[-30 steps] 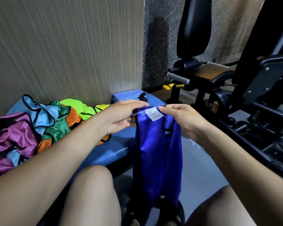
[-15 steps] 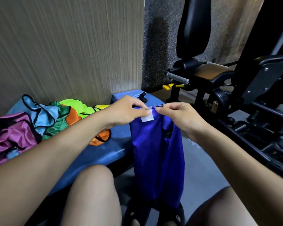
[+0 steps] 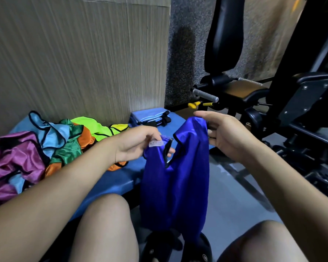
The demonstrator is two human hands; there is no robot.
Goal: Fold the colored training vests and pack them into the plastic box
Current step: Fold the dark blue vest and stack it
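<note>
A royal blue vest [image 3: 176, 186] with black trim hangs in front of me between my knees, down to the floor. My left hand [image 3: 138, 144] pinches one shoulder strap beside the white label. The other strap is held up by my right hand [image 3: 225, 135], thumb over the top and fingers behind the cloth. On the blue bench [image 3: 119, 178] to my left lies a loose pile of vests [image 3: 51, 146]: purple, light blue, green, orange and neon yellow. A folded light blue vest [image 3: 150, 117] rests at the bench's far end. No plastic box is in view.
A ribbed wall [image 3: 80, 59] backs the bench. A black gym machine [image 3: 273, 95] with a padded seat and grey handle fills the right side. Grey floor [image 3: 240, 208] lies between it and me. My black slippers [image 3: 178, 246] stand under the vest.
My hands have moved apart, spreading the vest's top. The right hand shifted right and up to the other strap; the left dropped slightly, still at the label.
</note>
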